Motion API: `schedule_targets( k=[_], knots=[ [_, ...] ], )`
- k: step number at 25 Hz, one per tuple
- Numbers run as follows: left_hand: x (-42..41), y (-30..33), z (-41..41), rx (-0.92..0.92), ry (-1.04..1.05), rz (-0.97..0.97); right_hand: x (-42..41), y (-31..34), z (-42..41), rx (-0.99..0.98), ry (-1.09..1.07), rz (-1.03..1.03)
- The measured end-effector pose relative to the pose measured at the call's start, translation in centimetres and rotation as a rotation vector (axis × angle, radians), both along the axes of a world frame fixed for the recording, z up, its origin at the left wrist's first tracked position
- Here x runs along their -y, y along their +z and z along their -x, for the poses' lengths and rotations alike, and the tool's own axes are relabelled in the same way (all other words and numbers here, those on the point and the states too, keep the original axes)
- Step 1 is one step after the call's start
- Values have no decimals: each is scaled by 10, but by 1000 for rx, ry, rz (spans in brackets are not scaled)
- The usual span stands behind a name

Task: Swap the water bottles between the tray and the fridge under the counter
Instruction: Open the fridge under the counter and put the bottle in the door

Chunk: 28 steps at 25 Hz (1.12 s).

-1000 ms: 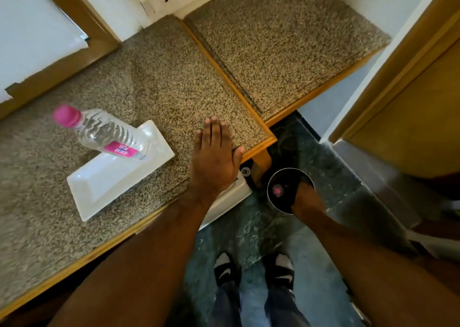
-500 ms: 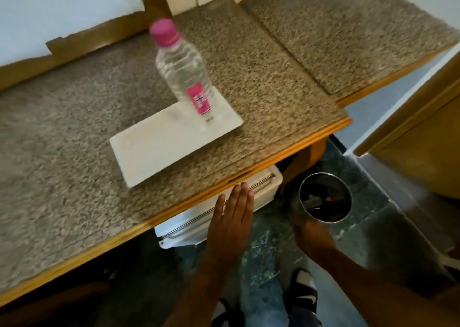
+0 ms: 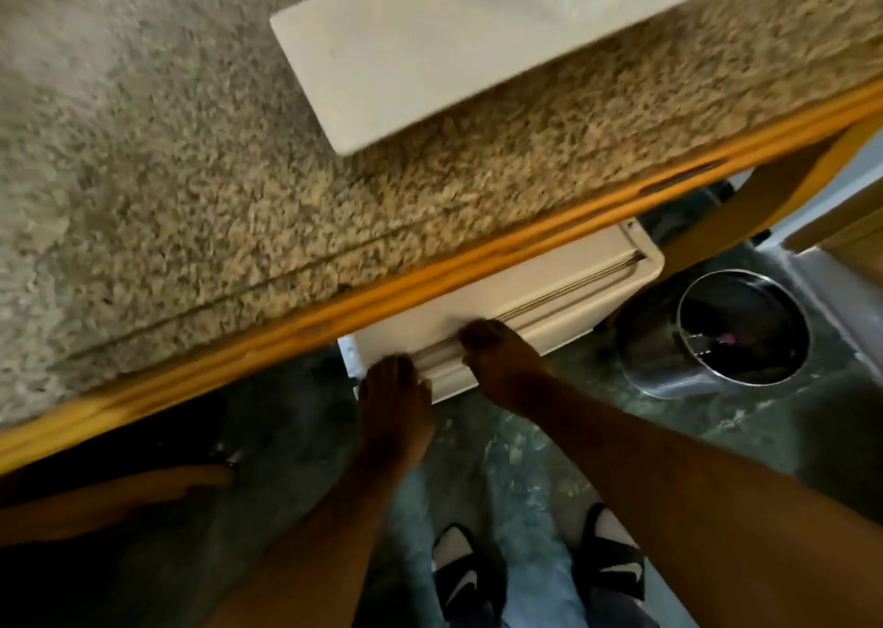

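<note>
Fridge [image 3: 501,312]: white, tucked under the counter [image 3: 191,197]; only its top front edge shows, long axis running left-low to right-high along the counter's wooden lip.
Tray [image 3: 430,53]: white, rectangular, flat on the granite, long axis tilted the same way; top cut by the frame, blurred.
Left hand [image 3: 394,400]: on the fridge's left front corner, fingers together and curled over the edge.
Right hand [image 3: 501,364]: touching the fridge top edge; fingers bunched, grip unclear through blur.
Bin [image 3: 736,331]: steel, round, on the floor just right of the fridge.
Feet [image 3: 540,575]: black-and-white sandals, below the fridge front.
</note>
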<state>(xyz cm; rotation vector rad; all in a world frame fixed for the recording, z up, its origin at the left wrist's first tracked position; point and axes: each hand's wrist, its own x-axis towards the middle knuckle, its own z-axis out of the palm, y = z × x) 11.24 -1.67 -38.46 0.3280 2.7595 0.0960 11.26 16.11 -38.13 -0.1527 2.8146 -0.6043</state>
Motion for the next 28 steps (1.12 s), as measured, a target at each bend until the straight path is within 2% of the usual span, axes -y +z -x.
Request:
schedule_targets(
  k=[3,5,9,16,20,25,28],
  knots=[
    [-2,-13,-3,-75,20,6,7,-11,-2,-60,-57,-1],
    [-1,-14,-3,-115,5,9,9,-12,-4,-86,-23,-78],
    [6,-12,-4,-100,-31,-1,9,-6,-4,-58,30,-170],
    [10,-6,-19,-93,-67,-14,4,2,-14,-48,91,-191],
    [20,-5,-42,-115,-196,-74,-5,2,-39,-50,136,-197],
    [22,-10,-51,-214,-459,-126,-14,-4,-71,-107,32,-90],
    [12,-12,-45,-262,-442,-143,-17,-2,-83,-140,-64,-86]
  ],
)
